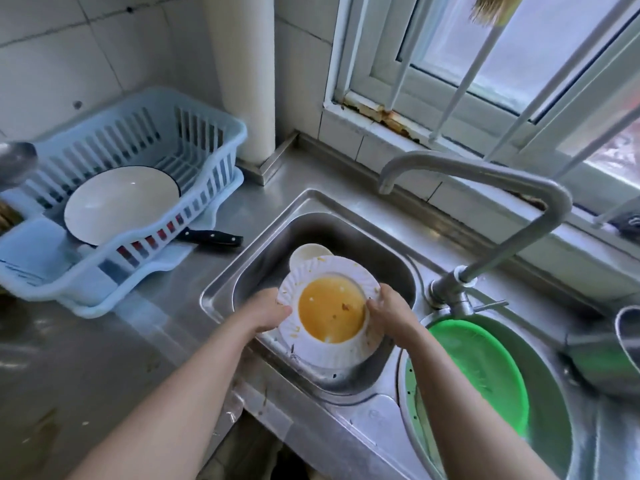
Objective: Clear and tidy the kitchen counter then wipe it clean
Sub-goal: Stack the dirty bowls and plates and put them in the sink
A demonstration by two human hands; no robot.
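Note:
A dirty white plate (325, 271) with a fluted rim and orange sauce in its well hangs tilted over the left sink basin (346, 233). My left hand (266, 311) grips its left rim. My right hand (389, 313) grips its right rim. Behind the plate, low in the basin, a small cream dish (308, 253) shows partly. The steel counter (86, 358) to the left carries brown smears and crumbs.
A pale blue dish rack (207, 133) holding a white bowl (121, 202) stands back left; a black-handled knife (211, 238) lies beside it. The faucet (485, 174) arches over the sink. A green lid (485, 368) sits in the right basin, a metal pot (623, 341) at far right.

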